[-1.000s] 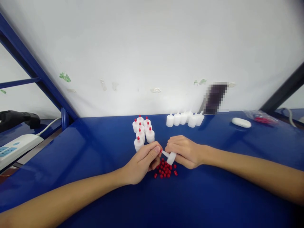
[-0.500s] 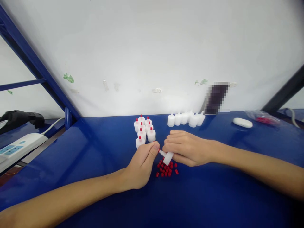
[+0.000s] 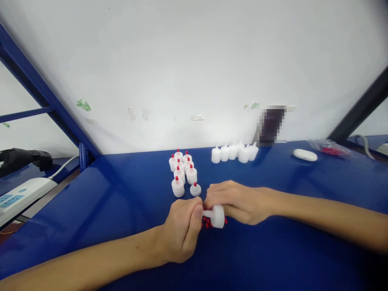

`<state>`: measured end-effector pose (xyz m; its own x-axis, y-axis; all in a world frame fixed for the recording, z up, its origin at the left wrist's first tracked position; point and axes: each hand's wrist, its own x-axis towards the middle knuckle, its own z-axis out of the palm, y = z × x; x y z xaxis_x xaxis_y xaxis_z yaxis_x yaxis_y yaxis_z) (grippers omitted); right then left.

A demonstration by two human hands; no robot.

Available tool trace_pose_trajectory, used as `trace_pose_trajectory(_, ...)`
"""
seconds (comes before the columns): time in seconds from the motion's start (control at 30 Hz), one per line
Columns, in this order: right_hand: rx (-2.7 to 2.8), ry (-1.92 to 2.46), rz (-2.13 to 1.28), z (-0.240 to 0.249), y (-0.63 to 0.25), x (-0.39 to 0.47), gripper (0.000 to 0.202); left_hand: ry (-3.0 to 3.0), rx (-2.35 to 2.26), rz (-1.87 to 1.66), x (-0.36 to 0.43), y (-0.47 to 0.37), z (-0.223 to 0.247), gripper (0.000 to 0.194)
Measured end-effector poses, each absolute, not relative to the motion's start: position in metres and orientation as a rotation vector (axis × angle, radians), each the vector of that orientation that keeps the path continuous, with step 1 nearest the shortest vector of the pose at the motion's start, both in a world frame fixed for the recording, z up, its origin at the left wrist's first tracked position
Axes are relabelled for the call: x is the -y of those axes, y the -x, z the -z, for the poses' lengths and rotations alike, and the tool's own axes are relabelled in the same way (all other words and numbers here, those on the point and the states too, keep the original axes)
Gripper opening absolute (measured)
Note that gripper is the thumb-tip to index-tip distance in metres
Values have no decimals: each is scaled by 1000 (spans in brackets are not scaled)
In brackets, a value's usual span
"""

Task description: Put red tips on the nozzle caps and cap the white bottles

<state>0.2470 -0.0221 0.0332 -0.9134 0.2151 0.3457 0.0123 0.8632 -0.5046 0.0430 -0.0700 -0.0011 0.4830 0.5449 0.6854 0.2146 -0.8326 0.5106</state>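
in the head view, the white spout lid (image 3: 218,217) is between the two hands, above the near part of the blue tabletop (image 3: 130,182), with its long axis running nearly level from side to side. its spout points left, straight into the fingers of the left hand (image 3: 182,230), which are closed tightly about the tip; whether they also hold a red cap there cannot be told, since the thumb hides the end. the wide, round base faces right, against the fingers of the right hand (image 3: 233,202), which are curled in and seem to hold it from behind, though their grip is partly hidden. both hands are about equally near, the left at the tip, the right at the base.

just below and behind the lid, loose red caps (image 3: 207,222) show in part. beyond the left hand stand red-tipped white lids (image 3: 178,187), upright in a close cluster, with a shorter red-tipped lid (image 3: 195,190) just beside it. farther back, right of that cluster, are bare-spouted white lids (image 3: 216,155), side by side
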Motion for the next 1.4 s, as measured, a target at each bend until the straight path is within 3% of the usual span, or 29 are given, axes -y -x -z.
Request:
trace_pose_trajectory(0.23,2566,194,-890,-39,-240,28,25,-2452,-565,-1401,64,-41,7,28)
trace_pose_trajectory(0.37,2509,257,-828,-44,-238,27,26,-2223,-640,-1373,60,-41,5,35)
trace_pose_trajectory(0.57,2484,209,-197,-32,-239,20,10,-1971,-536,-1278,62,-41,9,34)
trace_pose_trajectory(0.7,2407,170,147,-26,-241,18,37,-1919,-588,-1162,67,-41,5,26)
trace_pose_trajectory(0.8,2436,164,246,-24,-241,19,45,-1855,-623,-1117,69,-42,5,27)
trace_pose_trajectory(0.97,2341,118,146,-21,-239,19,46,-1843,-686,-1100,70,-43,6,40)
trace_pose_trajectory(1.4,2443,445,-223,-33,-243,2,12,-1794,-701,-1197,64,-41,13,39)
